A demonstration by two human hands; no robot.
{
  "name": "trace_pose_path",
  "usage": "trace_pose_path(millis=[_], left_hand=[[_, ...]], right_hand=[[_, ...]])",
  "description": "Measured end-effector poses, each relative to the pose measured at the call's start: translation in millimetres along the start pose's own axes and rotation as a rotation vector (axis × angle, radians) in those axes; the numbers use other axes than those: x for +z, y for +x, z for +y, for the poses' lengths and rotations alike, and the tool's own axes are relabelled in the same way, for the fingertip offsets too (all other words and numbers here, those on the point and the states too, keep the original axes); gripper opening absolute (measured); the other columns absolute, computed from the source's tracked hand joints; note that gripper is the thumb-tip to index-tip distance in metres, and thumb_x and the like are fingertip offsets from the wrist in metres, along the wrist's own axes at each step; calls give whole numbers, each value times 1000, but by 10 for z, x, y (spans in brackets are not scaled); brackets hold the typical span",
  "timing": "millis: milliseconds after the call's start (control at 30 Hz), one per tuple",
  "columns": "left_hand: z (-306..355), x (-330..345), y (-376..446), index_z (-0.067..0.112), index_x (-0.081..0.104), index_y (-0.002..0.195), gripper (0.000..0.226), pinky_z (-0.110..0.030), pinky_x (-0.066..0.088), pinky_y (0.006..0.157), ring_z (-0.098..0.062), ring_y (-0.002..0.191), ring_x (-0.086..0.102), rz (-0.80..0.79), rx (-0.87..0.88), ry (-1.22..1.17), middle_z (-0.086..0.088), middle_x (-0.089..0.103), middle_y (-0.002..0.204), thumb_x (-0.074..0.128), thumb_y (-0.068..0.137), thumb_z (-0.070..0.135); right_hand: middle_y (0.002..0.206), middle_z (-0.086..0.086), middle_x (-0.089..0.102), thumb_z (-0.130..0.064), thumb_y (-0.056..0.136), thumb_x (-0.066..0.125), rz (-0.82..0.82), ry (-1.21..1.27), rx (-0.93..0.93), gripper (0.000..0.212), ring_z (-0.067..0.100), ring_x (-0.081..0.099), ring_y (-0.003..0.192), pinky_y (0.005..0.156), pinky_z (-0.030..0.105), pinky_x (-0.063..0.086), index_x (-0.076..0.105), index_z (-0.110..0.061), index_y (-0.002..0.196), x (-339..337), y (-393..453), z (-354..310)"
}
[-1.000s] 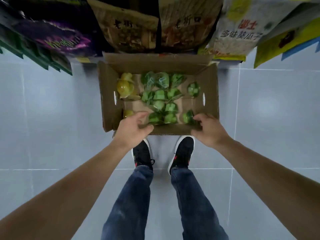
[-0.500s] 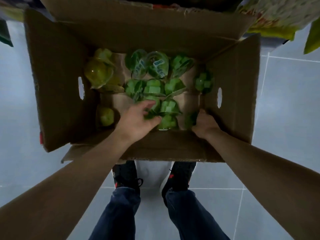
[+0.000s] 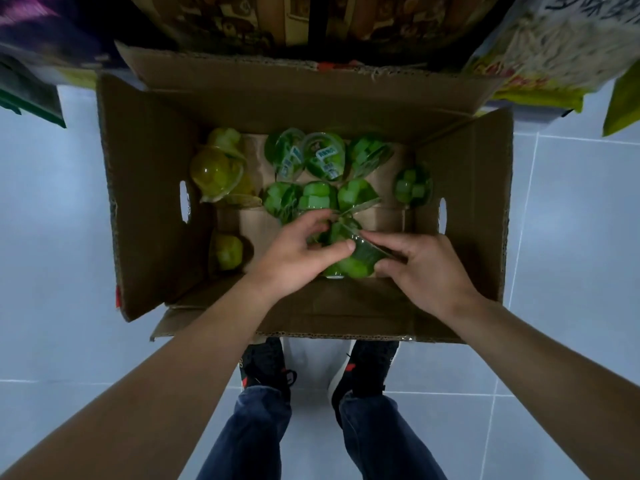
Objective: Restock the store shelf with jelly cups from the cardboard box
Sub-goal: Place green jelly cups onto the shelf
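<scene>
Centrally, left hand [image 3: 294, 252] and right hand [image 3: 420, 266] both clasp one green jelly cup [image 3: 356, 261]; slick plastic could slip into the cardboard box [image 3: 145, 202].

Dark handwritten-style characters on the white snack bag [image 3: 568, 32] at far right are too cropped to read.

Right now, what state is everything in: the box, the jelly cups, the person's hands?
cardboard box: on the floor, flaps open
green jelly cups: loose in the box, some tipped
yellow jelly cups: piled at the box's left side
green jelly cup at the front: held between both hands
left hand: fingers curled round the front cup
right hand: fingers curled round the same cup
</scene>
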State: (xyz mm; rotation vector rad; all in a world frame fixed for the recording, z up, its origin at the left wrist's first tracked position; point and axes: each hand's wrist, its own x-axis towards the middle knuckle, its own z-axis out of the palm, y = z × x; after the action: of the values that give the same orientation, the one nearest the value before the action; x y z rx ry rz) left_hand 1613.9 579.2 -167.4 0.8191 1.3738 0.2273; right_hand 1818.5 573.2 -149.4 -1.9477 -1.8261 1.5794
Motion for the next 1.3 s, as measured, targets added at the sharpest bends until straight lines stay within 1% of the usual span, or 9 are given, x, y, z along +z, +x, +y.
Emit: trace_pose_path(millis=[100, 267, 567, 700, 800, 967, 1067, 1200, 1300], left_hand=[[97, -37, -45, 27, 50, 139, 68, -23, 47, 101, -5, 122, 58, -105, 22, -128, 8, 63, 130, 80, 79, 39], [141, -94, -2, 34, 50, 135, 82, -33, 44, 109, -10, 127, 54, -70, 35, -171, 7, 65, 129, 87, 63, 47], [-179, -337, 273, 29, 59, 129, 90, -50, 51, 101, -20, 109, 69, 189, -71, -437, 2, 69, 120, 96, 48, 43], [-331, -477, 408, 23, 62, 125, 69, -49, 51, 99, -21, 109, 69, 203, -42, -606, -2, 67, 126, 88, 61, 30], [-390, -524, 489, 20, 61, 122, 59, -41, 57, 89, -22, 107, 70, 216, -20, -664, -6, 67, 125, 78, 66, 25], [-355, -528, 355, 18, 59, 125, 59, -36, 60, 83, -23, 107, 70, 231, 3, -692, -7, 69, 122, 74, 68, 23], [-215, -508, 70, 16, 55, 132, 67, -37, 59, 87, -23, 108, 70, 235, -1, -690, -6, 71, 119, 74, 68, 24], [108, -478, -475, 16, 56, 131, 68, -49, 54, 94, -25, 104, 71, 244, -19, -668, -7, 72, 118, 75, 67, 26], [448, -490, -1017, 13, 54, 135, 72, -56, 51, 98, -26, 108, 70, 232, -23, -653, -8, 70, 122, 77, 68, 27]], right_hand=[[124, -15, 59, 2, 81, 74, 61, 24, -227, 53, -21, 56, 102, 91, 4, 44, 64, -21, 127, -68, -103, -160], [132, -11, 58, -1, 84, 73, 77, -58, -357, 54, -1, 50, 127, 108, 12, 35, 61, -19, 133, -92, -24, -195], [142, 8, 47, -27, 91, 66, 54, -733, -27, 62, 28, 38, 134, 114, 36, 27, 39, -15, 145, -110, 828, 328], [146, 6, 43, -33, 88, 64, 56, -1031, 77, 65, 28, 28, 141, 120, 43, 9, 37, -16, 145, -14, 1345, 712], [148, 10, 43, -21, 95, 42, 162, -1149, 92, 51, 32, 30, 141, 121, 43, 7, 39, -14, 146, 54, 1563, 892], [131, 11, 56, -19, 94, 46, 229, -1060, 111, 39, 31, 45, 128, 119, 40, 12, 50, -14, 132, 51, 1530, 813], [132, 11, 55, -34, 80, 74, 171, -967, 99, 68, 32, 48, 125, 118, 44, 16, 44, -16, 139, -65, 1177, 538], [130, 12, 58, -42, 75, 78, 158, -619, 74, 74, 31, 52, 121, 113, 45, 31, 48, -18, 139, -265, 512, 6], [122, 7, 60, -38, 72, 81, 155, -275, 79, 71, 24, 57, 110, 92, 25, 41, 54, -23, 135, -477, -127, -553]])
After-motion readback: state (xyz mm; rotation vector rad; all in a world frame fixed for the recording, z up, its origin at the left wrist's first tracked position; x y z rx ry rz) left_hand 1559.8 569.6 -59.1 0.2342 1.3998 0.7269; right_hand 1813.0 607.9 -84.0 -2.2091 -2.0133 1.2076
